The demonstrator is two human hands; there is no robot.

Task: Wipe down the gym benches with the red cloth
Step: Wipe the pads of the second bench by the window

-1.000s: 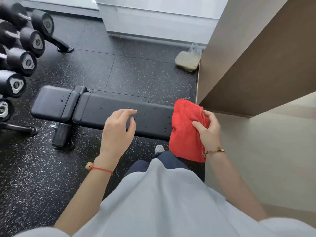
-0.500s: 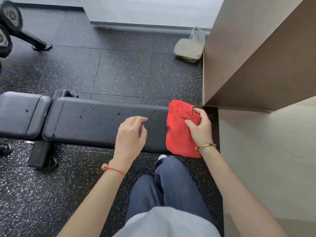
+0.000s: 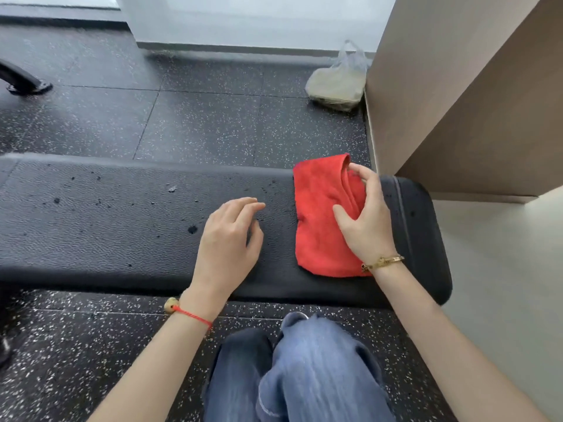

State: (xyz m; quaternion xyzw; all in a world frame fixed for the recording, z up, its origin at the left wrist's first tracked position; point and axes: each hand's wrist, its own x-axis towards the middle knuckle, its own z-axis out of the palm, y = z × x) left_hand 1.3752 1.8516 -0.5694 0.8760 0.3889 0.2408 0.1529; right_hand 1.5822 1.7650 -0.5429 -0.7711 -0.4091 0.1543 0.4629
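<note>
The red cloth (image 3: 326,217) lies folded on the black padded bench (image 3: 122,226), near its right end, and the person's right hand (image 3: 365,214) rests on top of it with fingers spread and lightly bent; the thumb presses the cloth's middle, but whether the fingertips pinch a fold at the far edge I cannot tell. The cloth's near right corner is hidden under the wrist and its gold bracelet (image 3: 382,262). The left hand (image 3: 228,239) hovers over or barely touches the bench just beside the cloth, fingers loosely curled and holding nothing; contact is hard to judge from here. A red string bracelet (image 3: 190,315) circles that wrist. Dark wet-looking spots dot the pad. The bench runs out of sight at the left edge, so its length and frame stay hidden. Beyond it, on the speckled floor (image 3: 213,117), sits a plastic bag (image 3: 338,80) whose contents are a blur, against a tan panel (image 3: 457,102). Blue jeans (image 3: 298,376) fill the bottom.
</note>
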